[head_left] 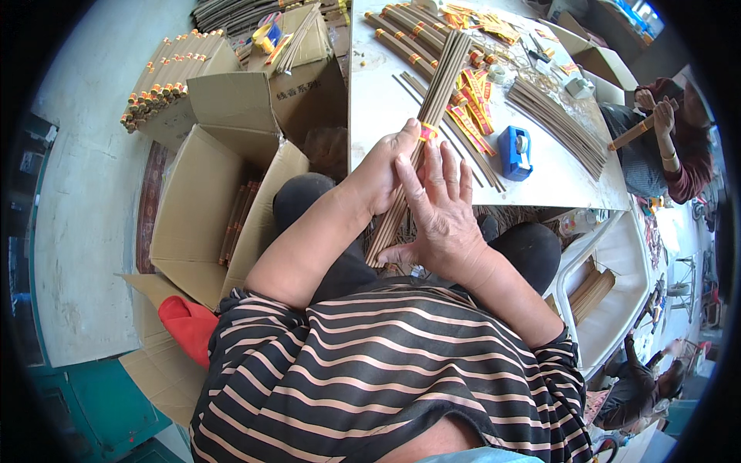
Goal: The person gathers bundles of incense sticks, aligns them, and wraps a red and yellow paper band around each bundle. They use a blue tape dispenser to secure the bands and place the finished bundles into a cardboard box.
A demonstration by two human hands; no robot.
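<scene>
A bundle of thin brown incense sticks (449, 73) slants over my lap at the table's near edge, its far end over the tabletop. My left hand (382, 170) is closed round the bundle from the left, thumb near a red and yellow paper band (428, 132) that circles it. My right hand (446, 220) lies against the bundle's right side with fingers stretched out and spread, thumb towards the lower end. Just beyond lie loose red and yellow paper labels (472, 123) and a blue tape dispenser (515, 153).
Loose sticks (559, 127) and banded bundles (409, 38) lie on the white table (571, 193). Left of me stands an open cardboard box (201, 224) with bundles inside; more bundles (174, 69) are stacked behind it. A white tub (621, 255) holds sticks at right. Another person (656, 147) holds a bundle.
</scene>
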